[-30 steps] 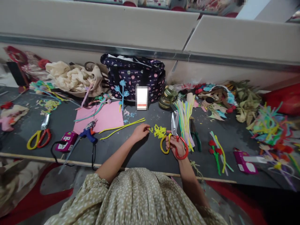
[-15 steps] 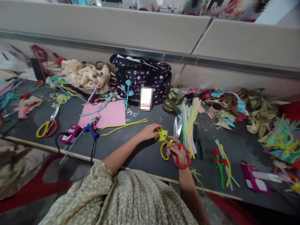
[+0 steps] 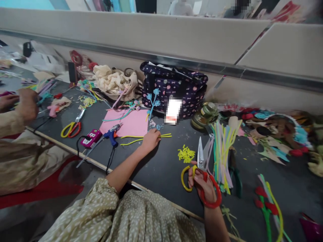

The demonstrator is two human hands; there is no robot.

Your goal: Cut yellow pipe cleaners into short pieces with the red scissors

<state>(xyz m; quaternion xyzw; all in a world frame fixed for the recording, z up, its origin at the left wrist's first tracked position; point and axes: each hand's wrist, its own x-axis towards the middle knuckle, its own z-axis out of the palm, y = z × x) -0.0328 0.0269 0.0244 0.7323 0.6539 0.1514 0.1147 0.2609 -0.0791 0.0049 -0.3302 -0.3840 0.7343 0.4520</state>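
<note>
My left hand (image 3: 150, 139) rests over the right part of two long yellow pipe cleaners (image 3: 133, 137), its fingers bent together on them beside the pink sheet (image 3: 131, 122). In my right hand (image 3: 203, 185) are large scissors (image 3: 201, 158) with one yellow and one red handle, their blades apart and pointing away from me. A small heap of cut yellow pieces (image 3: 186, 154) lies on the dark table, just left of the blades. Blue flower stems (image 3: 152, 102) stand upright behind my left hand, with blue scraps at their base.
Right of the scissors lies a pipe-cleaner bundle (image 3: 223, 151), with a glass jar (image 3: 204, 116) behind it. A patterned bag (image 3: 174, 87) stands at the back. To the left are a blue glue gun (image 3: 111, 135) and other scissors (image 3: 72, 128). Another person's hands (image 3: 26, 104) are at far left.
My left hand has left the yellow pieces and moved left onto the long yellow pipe cleaners. My right hand still holds the scissors. The camera view has turned left.
</note>
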